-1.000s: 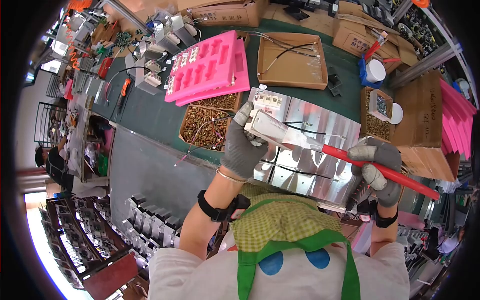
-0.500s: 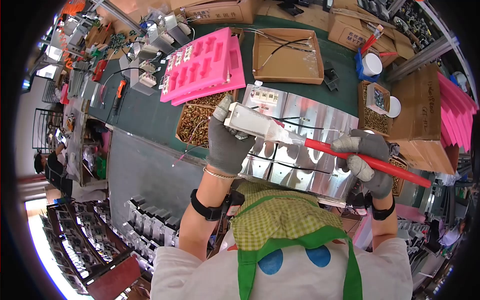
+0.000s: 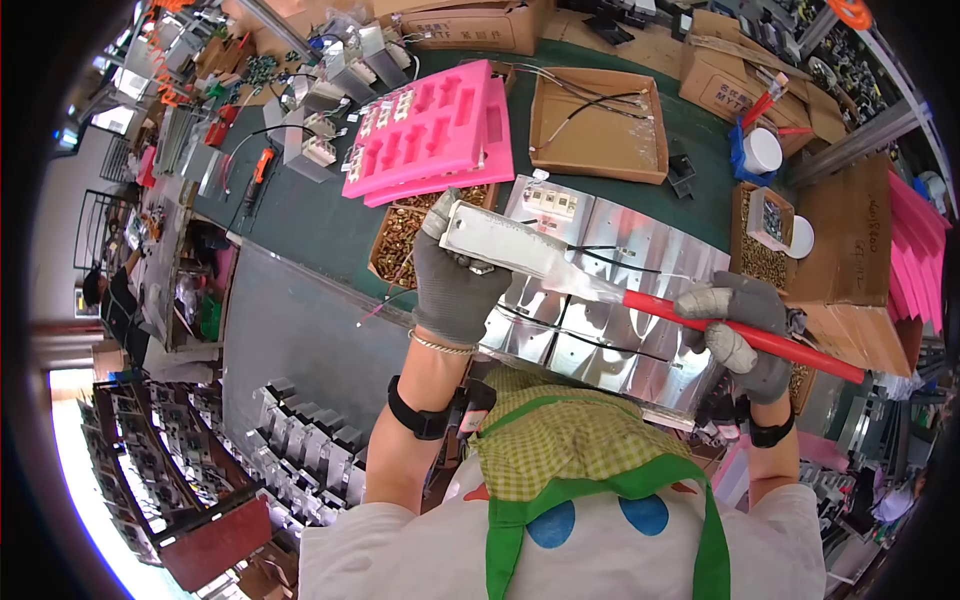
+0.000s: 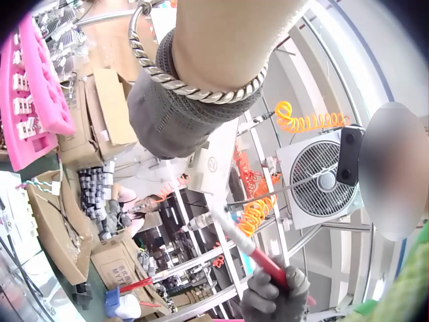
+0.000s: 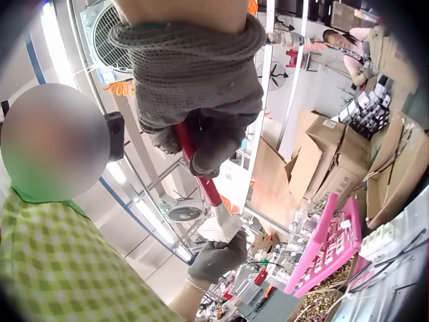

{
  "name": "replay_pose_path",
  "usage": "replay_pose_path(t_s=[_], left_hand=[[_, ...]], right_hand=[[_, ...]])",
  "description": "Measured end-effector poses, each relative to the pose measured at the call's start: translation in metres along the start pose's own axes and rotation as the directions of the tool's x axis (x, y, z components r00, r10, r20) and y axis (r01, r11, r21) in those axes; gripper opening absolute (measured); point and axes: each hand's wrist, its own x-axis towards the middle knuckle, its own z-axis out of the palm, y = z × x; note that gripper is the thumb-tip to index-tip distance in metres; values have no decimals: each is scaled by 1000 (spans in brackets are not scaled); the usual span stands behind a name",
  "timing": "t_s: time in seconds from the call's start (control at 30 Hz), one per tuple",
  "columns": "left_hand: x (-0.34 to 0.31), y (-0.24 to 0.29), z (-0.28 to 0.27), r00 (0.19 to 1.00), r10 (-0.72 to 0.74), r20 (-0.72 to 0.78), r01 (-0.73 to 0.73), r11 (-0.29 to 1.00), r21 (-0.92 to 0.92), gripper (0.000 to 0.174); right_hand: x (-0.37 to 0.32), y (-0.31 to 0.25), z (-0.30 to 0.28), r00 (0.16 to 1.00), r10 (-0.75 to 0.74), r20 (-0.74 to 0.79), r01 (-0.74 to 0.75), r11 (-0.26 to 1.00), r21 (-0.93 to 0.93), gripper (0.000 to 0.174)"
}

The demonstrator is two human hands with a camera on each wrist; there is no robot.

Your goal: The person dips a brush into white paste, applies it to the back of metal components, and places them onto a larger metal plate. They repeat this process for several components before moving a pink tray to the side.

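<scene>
My gloved left hand (image 3: pixel 455 290) grips a flat, whitish rectangular part (image 3: pixel 495 237) at its left end, thumb over the near edge. The part is held above shiny metal panels (image 3: pixel 640 232), its broad face toward the head camera and smeared with white. My gloved right hand (image 3: pixel 755 310) holds a red-handled brush (image 3: pixel 655 303) with fingers and thumb round the handle. The brush's white-coated head lies right at the part's right end. In the right wrist view the brush head overlaps the whitish part (image 5: pixel 220 228) beside the left glove (image 5: pixel 218 260).
Pink foam trays (image 3: pixel 440 130) with white connectors stand behind, over boxes of brass-coloured fasteners (image 3: pixel 402 235). A shallow carton (image 3: pixel 600 172) holds cables. Black wires cross the metal panels. At right are a white cup (image 3: pixel 763 150) and a cardboard box (image 3: pixel 840 235) with pink sheets.
The left hand has moved left with the whitish part, which has turned flatter to the head camera. The brush followed left, then shifted slightly back right. Both holds stay the same.
</scene>
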Motion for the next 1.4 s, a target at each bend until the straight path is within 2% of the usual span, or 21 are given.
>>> replay_pose_path(t_s=[0.07,0.13,0.2,0.3,0.33,0.37,0.47,0.5,0.57,0.7,0.73,0.77,0.8,0.9,1.0,1.07,1.13,1.2,1.27,1.37,1.4], left_hand=[[2,-3,-17,998,61,15,-63,984,169,36],[7,6,-22,966,-256,-18,237,917,-320,48],[4,7,-11,959,-191,208,281,712,-644,23],[0,8,-11,943,-137,303,332,352,-875,28],[-1,23,-14,951,-163,262,305,352,-885,27],[4,24,-19,892,-424,161,314,323,-893,24],[5,18,-39,896,-413,163,335,387,-859,21],[4,29,-32,866,-486,116,342,407,-847,19],[2,11,-26,903,-429,35,311,593,-743,18],[-1,12,-28,897,-420,139,327,420,-846,20],[-5,24,-34,871,-467,154,327,318,-890,22],[-8,16,-44,933,-293,211,300,303,-905,24],[-10,27,-50,944,-203,261,312,283,-907,24],[-11,34,-63,928,-371,25,163,346,-924,24],[-6,8,-71,921,-361,148,283,358,-890,19],[-14,19,-44,961,-224,-160,149,913,-378,16],[-16,14,-42,984,-152,-96,85,865,-495,10],[-14,10,-48,996,44,-73,-49,997,-57,13],[-12,5,-53,964,265,8,-245,877,415,20],[-9,-17,-54,982,185,-32,-176,965,193,35],[-3,-24,-53,999,5,-53,-16,979,-201,38]], right_hand=[[2,-5,-6,998,55,4,-55,998,29,34],[7,-10,-1,994,57,-91,-46,992,115,36],[18,-16,10,998,21,-67,-14,995,99,37],[35,-5,38,995,-65,-72,74,988,136,37],[29,7,36,992,-86,-93,96,989,112,35],[25,7,36,999,-34,7,31,959,282,27],[24,24,16,997,-77,9,72,964,255,34],[31,-15,19,970,241,46,-242,916,319,48],[45,5,31,994,100,-40,-77,918,389,38],[51,20,56,985,91,-144,-37,941,337,39],[53,21,50,997,72,6,-69,932,356,38],[50,19,40,989,63,137,-108,927,358,38],[51,9,48,999,-16,32,7,969,246,35],[52,-11,50,998,-50,-26,55,978,200,31],[42,-7,41,995,14,-104,15,962,273,35],[52,-17,52,999,-2,-42,14,956,294,39],[49,-10,53,998,54,26,-60,950,308,37],[38,-7,47,992,126,-7,-118,941,318,37],[25,-3,37,981,188,-51,-162,933,322,37],[18,-7,36,976,186,-110,-133,918,373,37],[21,-8,38,982,175,-68,-144,936,321,38]])
